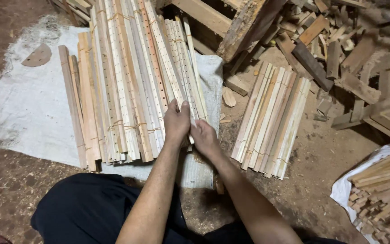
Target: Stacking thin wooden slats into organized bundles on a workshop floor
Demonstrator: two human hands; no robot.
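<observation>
My left hand [176,121] and my right hand [204,137] both grip the near end of a bundle of thin pale wooden slats with rows of drilled holes [182,58]. The bundle slants away from me over a large pile of similar perforated slats [123,81], tied in bunches with string. The pile lies on a white woven sack [28,113] spread on the dirt floor. My thumbs press on top of the slats; the fingers are hidden underneath.
A second tied bundle of plain slats [271,117] lies on the ground to the right. Scrap wood offcuts [330,49] are heaped at the back right. More short sticks [384,190] rest on a white bag at the lower right. My dark trousers [91,208] fill the bottom.
</observation>
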